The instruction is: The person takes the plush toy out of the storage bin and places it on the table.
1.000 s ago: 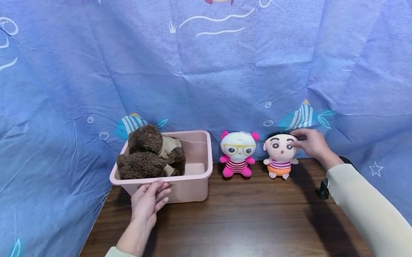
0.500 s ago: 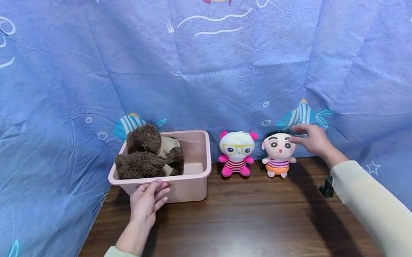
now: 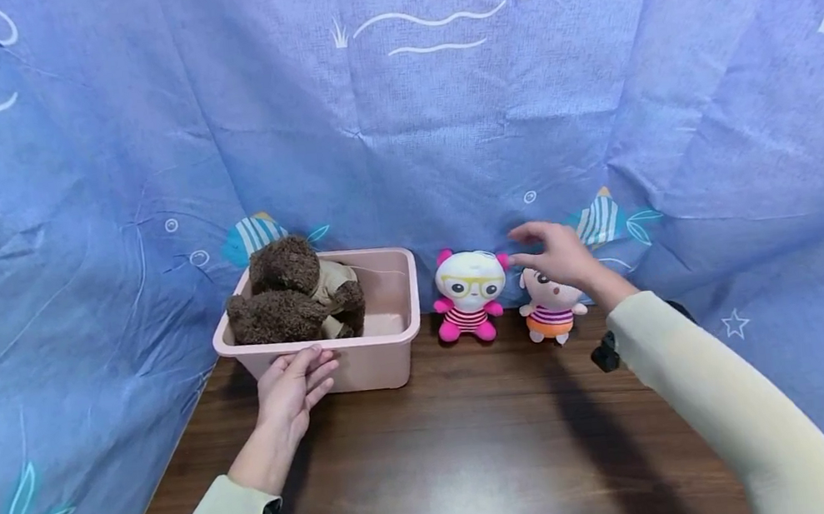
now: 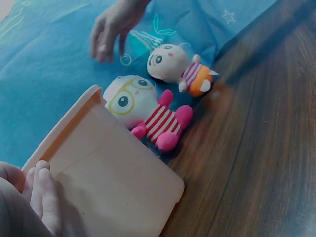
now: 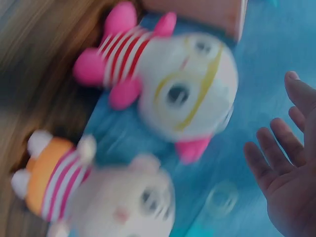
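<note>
The left hand (image 3: 294,391) pinches the pink bin (image 3: 378,365) by its rim, likely steadying it around the brown plush (image 3: 278,317); right of the bin, the right hand (image 3: 558,255) has empty, parted fingers near the panda doll (image 3: 469,301) and boy doll (image 3: 551,309)

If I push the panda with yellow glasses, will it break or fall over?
The panda might tip easily, because its big head sits above a smaller striped body. It probably won't break, since it looks like a soft stuffed toy. Its short, plump pink legs may squish rather than flop.
</note>
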A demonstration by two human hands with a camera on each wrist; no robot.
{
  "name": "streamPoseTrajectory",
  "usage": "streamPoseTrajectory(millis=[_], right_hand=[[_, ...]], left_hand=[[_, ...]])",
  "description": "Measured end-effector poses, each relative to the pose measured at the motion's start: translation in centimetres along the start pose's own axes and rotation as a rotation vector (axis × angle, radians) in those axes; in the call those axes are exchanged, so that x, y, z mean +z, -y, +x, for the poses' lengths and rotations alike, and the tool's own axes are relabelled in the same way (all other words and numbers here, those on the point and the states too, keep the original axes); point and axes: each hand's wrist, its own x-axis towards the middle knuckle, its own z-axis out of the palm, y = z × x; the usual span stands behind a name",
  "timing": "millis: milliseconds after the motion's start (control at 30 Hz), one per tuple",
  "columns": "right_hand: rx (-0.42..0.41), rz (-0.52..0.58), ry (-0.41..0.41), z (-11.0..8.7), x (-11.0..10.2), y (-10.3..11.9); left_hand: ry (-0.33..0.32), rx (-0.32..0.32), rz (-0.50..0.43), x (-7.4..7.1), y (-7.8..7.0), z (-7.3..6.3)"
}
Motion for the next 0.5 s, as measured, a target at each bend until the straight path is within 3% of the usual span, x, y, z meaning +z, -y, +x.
streamPoseTrajectory(millis=[300, 500], right_hand=[[-0.188, 0.087, 0.124, 4.8, 6.2, 10.0], [-0.278, 0.109, 0.229, 6.4, 10.8, 15.9]], left_hand=[[-0.011, -0.001, -0.013, 0.1, -0.4, -0.4], [0.0, -0.004, -0.006, 0.1, -0.4, -0.7]])
